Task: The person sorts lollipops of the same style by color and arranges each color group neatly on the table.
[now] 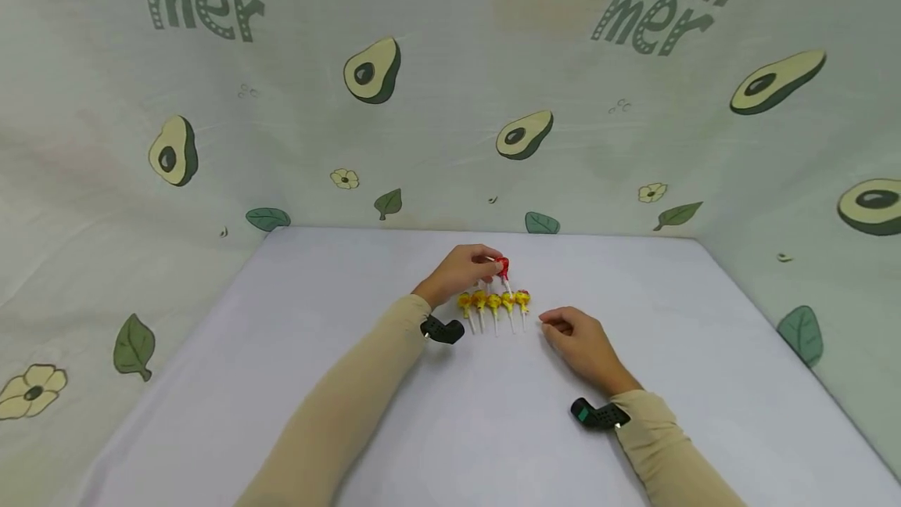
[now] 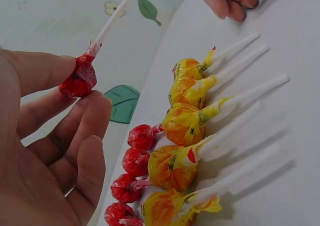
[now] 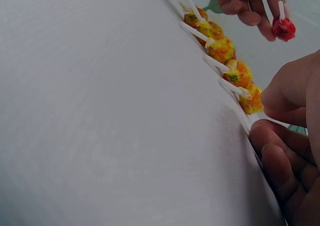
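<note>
My left hand (image 1: 463,267) pinches a red-wrapped lollipop (image 2: 80,79) by its round head between thumb and fingertips. Its white stick points up in the left wrist view. Below that hand lies a row of several yellow-wrapped lollipops (image 1: 494,303), side by side with their sticks toward me. Behind them, heads against the yellow heads, several red lollipops (image 2: 135,161) form a second row, largely hidden by the hand in the head view. Just right of the yellow row, my right hand (image 1: 583,344) rests on the table, fingers loosely bent, holding nothing.
The lollipops lie on a white-covered table (image 1: 450,421). A pale cloth (image 1: 450,116) printed with avocados, leaves and lettering hangs behind the table and along its sides. Each wrist carries a black band, the left one (image 1: 442,330) close to the yellow row.
</note>
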